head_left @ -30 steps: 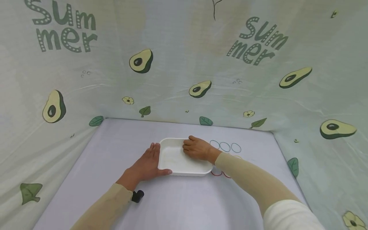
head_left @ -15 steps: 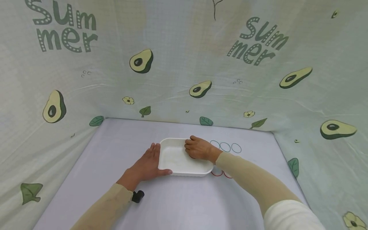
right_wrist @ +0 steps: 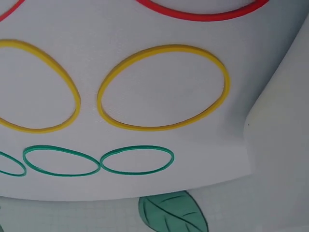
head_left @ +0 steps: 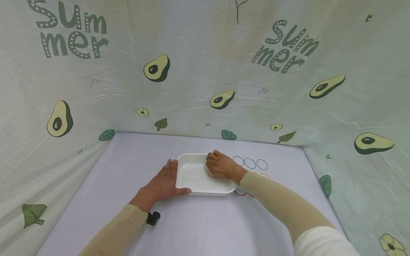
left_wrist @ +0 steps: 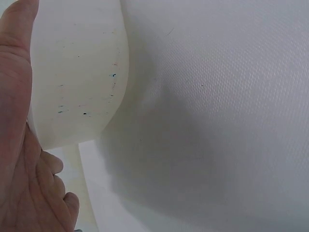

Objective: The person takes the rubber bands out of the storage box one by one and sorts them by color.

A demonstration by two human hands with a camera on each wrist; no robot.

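Note:
My left hand (head_left: pixel 164 182) rests against the left end of a white plastic tray (head_left: pixel 192 193), fingers straight along its side and thumb lying on the near rim. The left wrist view shows the thumb against the outer wall of the tray (left_wrist: pixel 79 82). Inside the tray, at its right half, my right hand (head_left: pixel 221 165) has curled fingers and pinches a red rubber band (head_left: pixel 209 173). Part of the band's loop shows below the fingers; the rest is hidden by the hand. The right hand itself is out of sight in the right wrist view.
Rubber bands lie in rows right of the tray: green bands (right_wrist: pixel 137 160) at the back, yellow bands (right_wrist: pixel 164 87) in the middle, red bands (right_wrist: pixel 207 16) nearest. Patterned cloth (head_left: pixel 189 71) walls the table's back and sides. A black object (head_left: pixel 153 218) sits at the left wrist.
The right hand has shifted slightly to the right within the tray, and the red band's loop has come into sight beneath it. The left hand and the tray hold their places.

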